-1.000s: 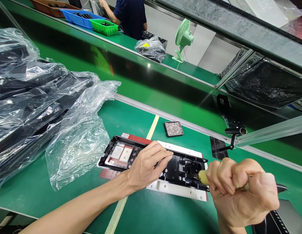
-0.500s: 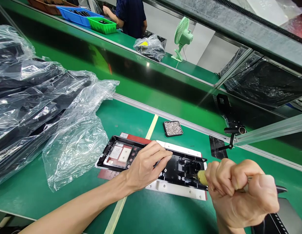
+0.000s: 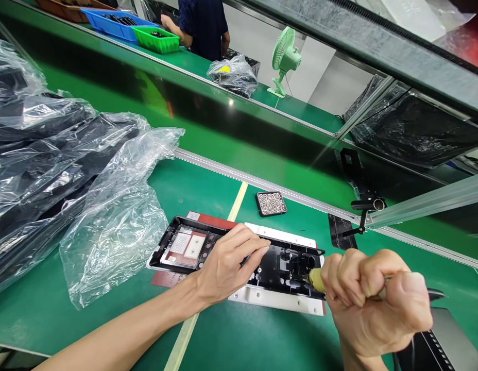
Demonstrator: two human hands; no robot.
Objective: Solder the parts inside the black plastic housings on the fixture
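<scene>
A long black plastic housing [image 3: 272,268] lies open side up on the bench, with ribs and posts inside. Over its middle rests my left hand [image 3: 233,257], thumb and index tips pressed together; whatever is between them is too small to see. My right hand [image 3: 372,299] is wrapped round a slim tool [image 3: 317,279] with a yellow front end, a thin tip and a black tapered tail. Its tip reaches into the right end of the housing. Under the housing show a white holder strip [image 3: 275,300] and a reddish board [image 3: 165,279].
A small black tray [image 3: 271,203] of tiny silver metal parts sits behind the housing. Plastic-wrapped black pieces [image 3: 41,170] cover the left side. At right are a black clamp-like stand [image 3: 364,211] and a grey-black box [image 3: 451,340]. Across the partition are a person [image 3: 204,28] and a fan [image 3: 283,59].
The whole view has shifted slightly left. My right hand and the tool stay at the same end of the housing, and my left hand keeps its place.
</scene>
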